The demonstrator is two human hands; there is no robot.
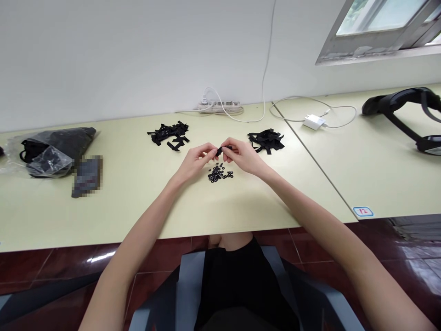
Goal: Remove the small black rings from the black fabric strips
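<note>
Head view | left hand and right hand pinched shut on small black strap piece | loose rings at 6 o'clock | risk: piece slipping, rings scattering.

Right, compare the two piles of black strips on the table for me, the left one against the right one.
The left strip pile lies beyond the left hand; the right strip pile lies beyond the right hand. The left pile is looser, with a few strips lying apart at its near edge; the right pile is tighter. Both are black, flat strips on the same table.
</note>
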